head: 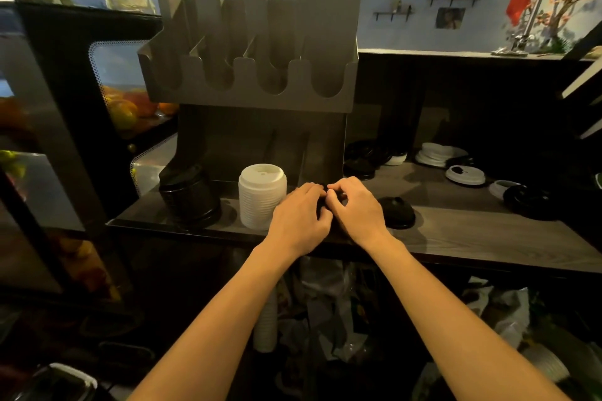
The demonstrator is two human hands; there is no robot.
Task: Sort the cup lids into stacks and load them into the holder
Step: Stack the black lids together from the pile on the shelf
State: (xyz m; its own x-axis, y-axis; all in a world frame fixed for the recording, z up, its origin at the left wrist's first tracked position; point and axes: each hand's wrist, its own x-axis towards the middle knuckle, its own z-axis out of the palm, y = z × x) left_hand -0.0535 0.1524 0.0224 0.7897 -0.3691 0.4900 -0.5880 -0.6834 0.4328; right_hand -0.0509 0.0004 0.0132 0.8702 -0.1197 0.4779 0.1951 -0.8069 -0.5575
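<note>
One view only, head-worn wide-angle camera, directed forward and down over the person's forearms, counter (472, 231) viewed from near, holder (250, 85) framed upper centre, left hand (298, 210) and right hand (356, 205) placed mid-frame, clutter (325, 319) under the counter caught below.

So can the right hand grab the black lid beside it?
Probably yes: the black lid sits on the counter just right of the right hand, nothing between them, though that hand seems busy pinching a dark thing.
</note>
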